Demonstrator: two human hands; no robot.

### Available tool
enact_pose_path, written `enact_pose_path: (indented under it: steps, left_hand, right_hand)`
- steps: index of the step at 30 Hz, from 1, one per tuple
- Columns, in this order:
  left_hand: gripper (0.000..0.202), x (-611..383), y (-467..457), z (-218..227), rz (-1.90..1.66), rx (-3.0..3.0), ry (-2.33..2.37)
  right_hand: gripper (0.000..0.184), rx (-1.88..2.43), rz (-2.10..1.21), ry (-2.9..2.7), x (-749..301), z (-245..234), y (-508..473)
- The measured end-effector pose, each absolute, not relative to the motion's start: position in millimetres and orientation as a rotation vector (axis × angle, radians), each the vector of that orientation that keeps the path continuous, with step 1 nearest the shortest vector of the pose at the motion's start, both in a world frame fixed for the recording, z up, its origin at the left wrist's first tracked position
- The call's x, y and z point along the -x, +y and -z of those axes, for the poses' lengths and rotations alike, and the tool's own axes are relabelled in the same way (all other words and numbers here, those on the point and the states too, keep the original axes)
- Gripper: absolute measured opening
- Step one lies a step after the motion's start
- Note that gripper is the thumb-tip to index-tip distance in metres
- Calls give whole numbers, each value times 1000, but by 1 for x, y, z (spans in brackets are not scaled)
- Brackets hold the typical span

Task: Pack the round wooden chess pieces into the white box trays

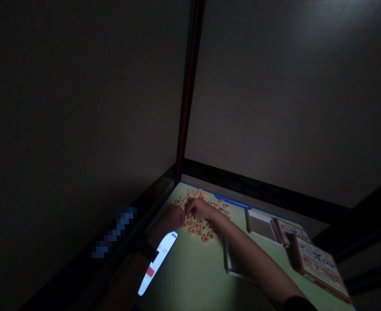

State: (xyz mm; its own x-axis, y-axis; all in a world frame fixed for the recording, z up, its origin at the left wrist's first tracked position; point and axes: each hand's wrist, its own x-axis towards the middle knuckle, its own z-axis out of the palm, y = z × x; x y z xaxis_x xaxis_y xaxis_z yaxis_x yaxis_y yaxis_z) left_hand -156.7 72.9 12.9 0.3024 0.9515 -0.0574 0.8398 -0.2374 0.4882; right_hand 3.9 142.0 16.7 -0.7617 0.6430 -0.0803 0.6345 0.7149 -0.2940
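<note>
Many round wooden xiangqi pieces (198, 232) with red and dark characters lie spread over the far left part of a green table (197, 276). My left hand (176, 216) is at the left edge of the pieces, its fingers curled closed and dim. Close beside it, my right hand (198, 208) reaches in among the pieces with its fingers bent down and drawn together. Whatever either hand may hold is hidden. Next to my left forearm lies a phone (161, 259) with its screen lit, partly covered by the wrist.
An open shallow box (264, 227) stands at the back right. Another open box (234, 264) is partly under my right forearm. Two printed boxes (322, 264) lie at the right. Walls meet in a corner behind the table, and the room is dark.
</note>
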Motion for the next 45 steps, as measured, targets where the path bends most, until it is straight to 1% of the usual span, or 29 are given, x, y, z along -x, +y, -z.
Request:
enact_pose_path:
  steps: [4, 6, 11, 15, 19, 22, 26, 30, 37, 42, 45]
  left_hand:
    - [3, 157, 75, -5, -373, -2159, 1593]
    - [5, 162, 79, -2, -372, -2176, 1628]
    - [23, 179, 97, -5, -415, -2202, 1800]
    - [30, 184, 105, -10, -390, -2212, 1875]
    - [25, 178, 105, -11, -308, -2210, 1852]
    - [20, 174, 105, -7, -270, -2197, 1855]
    - [23, 174, 103, 0, -290, -2196, 1865]
    - [27, 177, 101, 0, -306, -2182, 1832]
    - [15, 175, 93, -6, -373, -2103, 1714]
    - [14, 171, 94, 4, -346, -2032, 1584]
    - [16, 171, 97, 10, -336, -2024, 1526]
  right_hand:
    - [35, 1121, -428, -2833, -6, -17, 144]
    - [33, 1162, -361, -2800, -6, -20, 145]
    - [26, 1254, -160, -2760, 3, -28, 138]
    - [26, 1228, -71, -2815, 19, -28, 127]
    - [27, 1183, -28, -2894, 32, -23, 122]
    - [33, 1147, -31, -2936, 35, -22, 120]
    - [36, 1069, -135, -2932, 30, -22, 123]
    - [38, 987, -350, -2859, 20, -17, 135]
    - [37, 943, -698, -2641, 0, -2, 155]
    - [30, 974, -808, -2573, -15, 3, 157]
    - [30, 1013, -804, -2571, -19, 4, 156]
